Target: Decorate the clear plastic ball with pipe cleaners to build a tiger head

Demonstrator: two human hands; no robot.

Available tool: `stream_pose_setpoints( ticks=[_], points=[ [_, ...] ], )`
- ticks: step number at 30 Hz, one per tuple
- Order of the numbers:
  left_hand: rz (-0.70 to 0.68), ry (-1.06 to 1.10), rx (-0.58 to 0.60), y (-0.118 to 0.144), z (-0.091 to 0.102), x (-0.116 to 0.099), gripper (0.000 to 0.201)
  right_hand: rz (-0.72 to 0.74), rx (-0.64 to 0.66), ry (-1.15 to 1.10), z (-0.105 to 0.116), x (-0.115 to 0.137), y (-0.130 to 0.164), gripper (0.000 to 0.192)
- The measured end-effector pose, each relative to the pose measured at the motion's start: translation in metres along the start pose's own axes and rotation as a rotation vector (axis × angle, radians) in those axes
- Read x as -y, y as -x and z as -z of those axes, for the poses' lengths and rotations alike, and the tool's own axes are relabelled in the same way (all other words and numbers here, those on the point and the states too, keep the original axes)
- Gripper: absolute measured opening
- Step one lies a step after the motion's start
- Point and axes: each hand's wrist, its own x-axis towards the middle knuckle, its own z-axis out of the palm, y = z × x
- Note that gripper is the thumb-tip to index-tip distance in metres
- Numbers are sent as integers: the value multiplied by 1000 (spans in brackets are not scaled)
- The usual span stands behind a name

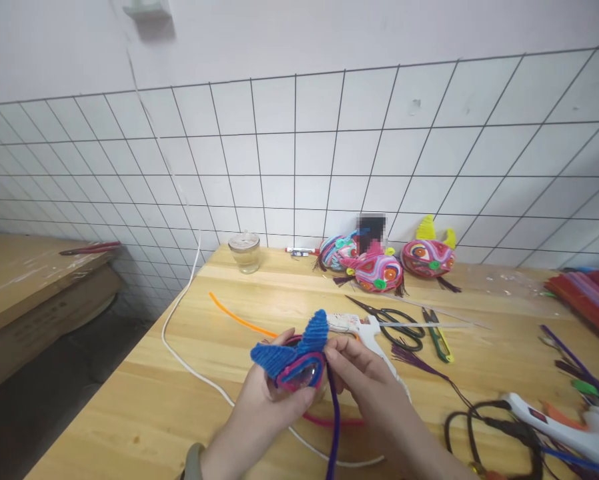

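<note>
Two hands—left hand [272, 400], right hand [362, 380]—pinching a pipe-cleaner craft [295, 357]; glue gun [364, 330], scissors [394, 323] just behind.

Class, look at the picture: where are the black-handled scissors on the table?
The scissors lie right of centre on the wooden table, between the white glue gun and green clippers.

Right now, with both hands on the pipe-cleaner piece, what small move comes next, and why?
Probably wind the purple pipe cleaner one more turn around the pipe-cleaner piece. The left hand cups it from below, the right hand pinches the purple strand at its edge, and a long loose tail hangs down toward the wooden table. The glue gun lies behind, untouched.
</note>
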Motion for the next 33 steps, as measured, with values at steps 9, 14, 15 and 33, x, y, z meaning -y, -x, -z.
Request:
stream_pose_setpoints(
  ticks=[9,14,15,33],
  points=[
    [37,34,42,1,0,-2,70,44,16,39,-5,-1,2,34],
    [20,-19,13,-1,0,-2,69,74,-6,188,6,2,-2,40],
    [-5,-54,-20,-2,1,-3,68,80,-35,225,9,3,-2,43],
    [-240,-361,-246,-13,11,-5,68,29,60,175,11,1,-2,36]
  ],
)
